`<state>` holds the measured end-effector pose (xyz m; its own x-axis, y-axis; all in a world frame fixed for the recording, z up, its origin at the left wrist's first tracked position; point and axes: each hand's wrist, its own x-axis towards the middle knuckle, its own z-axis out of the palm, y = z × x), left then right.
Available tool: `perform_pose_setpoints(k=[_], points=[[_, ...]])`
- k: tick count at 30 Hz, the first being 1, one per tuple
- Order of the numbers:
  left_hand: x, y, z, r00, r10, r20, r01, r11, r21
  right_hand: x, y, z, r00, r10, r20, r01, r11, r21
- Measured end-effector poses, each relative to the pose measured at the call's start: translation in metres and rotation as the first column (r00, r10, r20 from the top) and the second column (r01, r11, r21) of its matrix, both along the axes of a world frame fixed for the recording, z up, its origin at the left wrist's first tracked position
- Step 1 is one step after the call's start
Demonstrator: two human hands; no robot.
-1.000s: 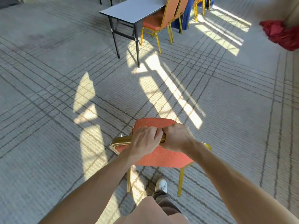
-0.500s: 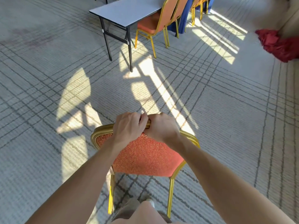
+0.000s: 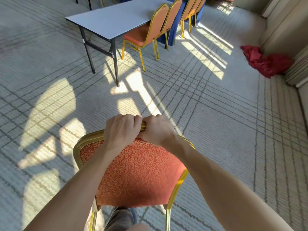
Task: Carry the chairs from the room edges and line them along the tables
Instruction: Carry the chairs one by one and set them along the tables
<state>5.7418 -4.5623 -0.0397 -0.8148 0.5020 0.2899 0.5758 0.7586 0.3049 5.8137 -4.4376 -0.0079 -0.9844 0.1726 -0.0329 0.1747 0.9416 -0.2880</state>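
Grip, left hand: fingers curled over gilt top rail of carried chair, well short of table. Right hand: same wrap, knuckles touching left. Paired central grip likely keeps load balanced. Open slot at table near end, beside lined chairs, probable destination.

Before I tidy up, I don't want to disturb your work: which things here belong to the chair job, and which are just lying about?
Job: orange chair, gripped by left hand and right hand; table; chairs lined along it.
Lying about: red cloth heap by the wall.
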Motion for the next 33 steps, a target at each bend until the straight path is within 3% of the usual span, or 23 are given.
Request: perform_pose_setpoints(k=[7, 11, 17, 21, 27, 30, 33], points=[[-0.101, 0.088, 0.008, 0.974, -0.124, 0.189, 0.130, 0.991, -0.017, -0.104, 0.080, 0.005, 0.983, -0.019, 0.183, 0.008, 0.998, 0.062], [-0.150, 0.127, 0.024, 0.966, -0.194, 0.172, 0.200, 0.979, -0.022, -0.145, 0.115, 0.024, 0.979, -0.054, 0.197, 0.037, 0.995, 0.090], [-0.193, 0.181, 0.045, 0.960, -0.239, 0.149, 0.230, 0.970, 0.075, -0.177, 0.163, 0.046, 0.992, -0.095, 0.083, 0.077, 0.977, 0.200], [-0.212, 0.207, 0.032, 0.928, -0.309, 0.210, 0.292, 0.950, 0.109, -0.192, 0.185, 0.037, 0.991, -0.080, 0.107, 0.054, 0.972, 0.230], [-0.247, 0.250, -0.007, 0.936, -0.297, 0.190, 0.301, 0.954, 0.009, -0.227, 0.237, 0.006, 0.976, -0.015, 0.217, -0.033, 0.976, 0.215], [-0.272, 0.293, -0.014, 0.929, -0.305, 0.209, 0.312, 0.950, 0.000, -0.259, 0.285, -0.007, 0.950, -0.050, 0.309, -0.005, 0.984, 0.175], [-0.299, 0.352, -0.018, 0.927, -0.357, 0.115, 0.365, 0.929, -0.062, -0.285, 0.345, -0.007, 0.958, -0.116, 0.264, 0.072, 0.983, 0.171]])
